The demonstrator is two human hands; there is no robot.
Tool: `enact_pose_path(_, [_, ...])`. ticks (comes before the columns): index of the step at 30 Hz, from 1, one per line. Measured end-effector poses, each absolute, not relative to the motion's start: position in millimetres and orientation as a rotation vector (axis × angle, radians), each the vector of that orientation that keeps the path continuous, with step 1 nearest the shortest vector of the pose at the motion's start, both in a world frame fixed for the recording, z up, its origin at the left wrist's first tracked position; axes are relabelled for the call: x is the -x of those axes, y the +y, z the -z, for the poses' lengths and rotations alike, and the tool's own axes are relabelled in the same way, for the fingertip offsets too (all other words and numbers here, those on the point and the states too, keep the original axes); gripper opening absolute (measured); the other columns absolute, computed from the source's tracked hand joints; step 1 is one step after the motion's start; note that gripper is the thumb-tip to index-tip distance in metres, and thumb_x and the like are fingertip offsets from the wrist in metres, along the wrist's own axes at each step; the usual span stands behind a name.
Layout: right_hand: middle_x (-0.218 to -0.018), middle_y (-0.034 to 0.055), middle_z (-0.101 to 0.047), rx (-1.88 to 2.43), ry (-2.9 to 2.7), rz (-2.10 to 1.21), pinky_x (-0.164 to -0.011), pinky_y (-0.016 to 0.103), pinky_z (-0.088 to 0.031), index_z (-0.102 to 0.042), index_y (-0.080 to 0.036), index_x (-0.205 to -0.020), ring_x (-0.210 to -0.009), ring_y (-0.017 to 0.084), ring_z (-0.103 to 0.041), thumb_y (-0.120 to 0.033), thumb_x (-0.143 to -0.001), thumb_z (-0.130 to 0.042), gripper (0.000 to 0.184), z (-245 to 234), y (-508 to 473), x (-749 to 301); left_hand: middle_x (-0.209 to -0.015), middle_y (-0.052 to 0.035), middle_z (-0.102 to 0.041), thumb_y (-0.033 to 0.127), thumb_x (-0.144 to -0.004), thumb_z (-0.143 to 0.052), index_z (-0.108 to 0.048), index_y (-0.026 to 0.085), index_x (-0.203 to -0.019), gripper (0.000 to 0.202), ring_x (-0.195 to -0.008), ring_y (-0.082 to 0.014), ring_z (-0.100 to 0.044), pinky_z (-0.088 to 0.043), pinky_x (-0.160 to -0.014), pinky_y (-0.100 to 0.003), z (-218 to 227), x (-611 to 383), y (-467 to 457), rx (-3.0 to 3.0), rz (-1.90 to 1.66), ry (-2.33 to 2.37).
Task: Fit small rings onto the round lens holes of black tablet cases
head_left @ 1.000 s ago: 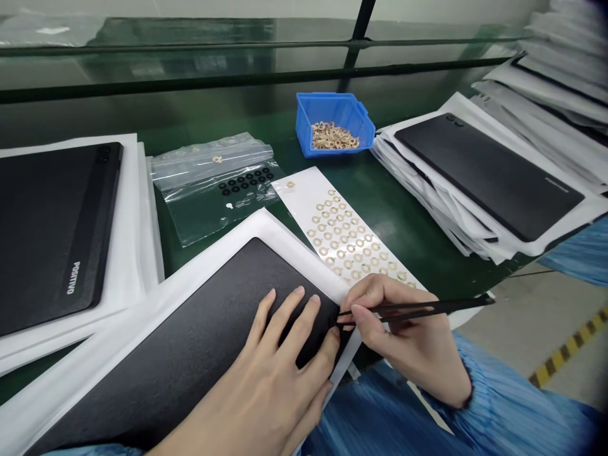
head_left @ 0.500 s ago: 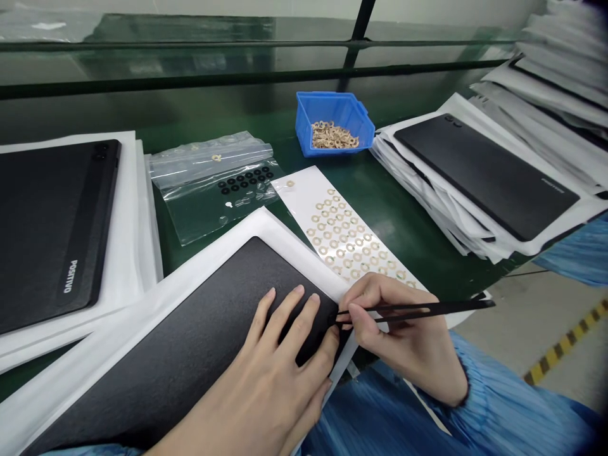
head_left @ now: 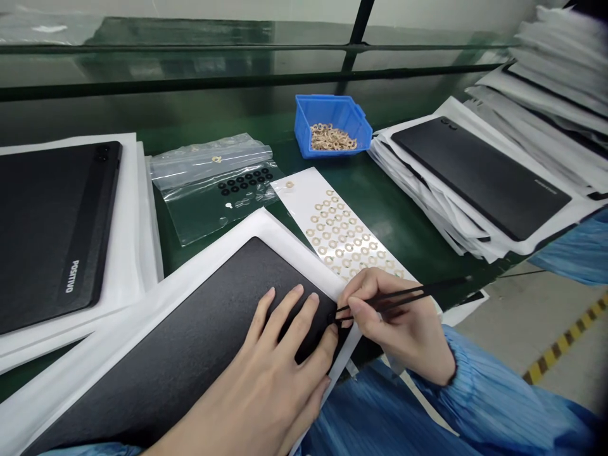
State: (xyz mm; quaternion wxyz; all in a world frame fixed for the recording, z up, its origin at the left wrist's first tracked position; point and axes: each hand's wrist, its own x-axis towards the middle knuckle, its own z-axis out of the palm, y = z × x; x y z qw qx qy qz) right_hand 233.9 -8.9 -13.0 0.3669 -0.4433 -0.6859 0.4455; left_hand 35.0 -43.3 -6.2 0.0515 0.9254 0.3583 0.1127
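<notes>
A black tablet back cover (head_left: 190,335) lies at a slant in front of me on white wrapping sheet (head_left: 263,221). My left hand (head_left: 270,373) rests spread on it, fingertips touching near its right end. Black tweezers (head_left: 401,297) are pinched in my right hand (head_left: 399,323), their tips at the small dark round part (head_left: 331,318) by the cover's right corner. What the tips grip, if anything, is too small to make out. Just beyond my right hand lies a white sheet of ring-shaped stickers (head_left: 349,234).
A blue bin (head_left: 304,149) holds many tan rings. Nearby lies a clear plastic bag (head_left: 194,215) with black rings on it. Another cover (head_left: 47,234) lies left, marked POSITIVO; a further cover (head_left: 479,177) tops a stack at right. Wrapped stacks (head_left: 560,82) rise behind.
The tweezers' rear end has swung upward and away, and my right wrist has shifted slightly left and up. My left hand and the cover stay in place.
</notes>
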Motion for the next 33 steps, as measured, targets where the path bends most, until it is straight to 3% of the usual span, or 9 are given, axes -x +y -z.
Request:
enact_pose_path(17, [-0.067,0.0004,-0.055,1.097,-1.950,-1.021,-0.055,0.026,-0.045,-0.046,-0.018,-0.065,-0.061,0.012,-0.053,-0.007,-0.076,-0.052,0.017,5,-2,-232,-0.133,-0.0148,-0.044,0.027,-0.093,-0.039,-0.046,0.017,-0.128,0.038,-0.129,-0.0327,-0.031,-0.036,-0.099,-0.054,7,-34,-45,-2.799,-0.346,1.085])
enact_pose_path(22, [-0.068,0.0006,-0.057,1.040,-1.915,-1.115,-0.055,0.025,-0.047,-0.045,-0.017,-0.066,-0.060,0.012,-0.055,-0.008,-0.078,-0.053,0.017,9,2,-234,-0.132,-0.0137,-0.045,0.026,-0.094,-0.036,-0.045,0.018,-0.130,0.038,-0.129,-0.0314,-0.031,-0.037,-0.098,-0.055,6,-34,-45,-2.804,-0.360,1.094])
enact_pose_path(27, [-0.077,0.0033,-0.061,0.964,-1.858,-1.175,-0.057,0.027,-0.050,-0.054,-0.017,-0.081,-0.068,0.014,-0.061,-0.013,-0.081,-0.058,0.005,11,5,-245,-0.132,-0.0129,-0.046,0.027,-0.094,-0.036,-0.047,0.018,-0.128,0.037,-0.129,-0.0310,-0.031,-0.037,-0.098,-0.055,6,-35,-45,-2.828,-0.357,1.100])
enact_pose_path(33, [-0.075,0.0040,-0.062,0.885,-1.890,-1.026,-0.064,0.030,-0.050,-0.059,-0.015,-0.083,-0.071,0.016,-0.060,-0.012,-0.078,-0.064,0.008,13,5,-245,-0.131,-0.0137,-0.046,0.025,-0.094,-0.036,-0.050,0.018,-0.126,0.036,-0.128,-0.0318,-0.032,-0.037,-0.097,-0.056,7,-33,-46,-2.827,-0.365,1.091])
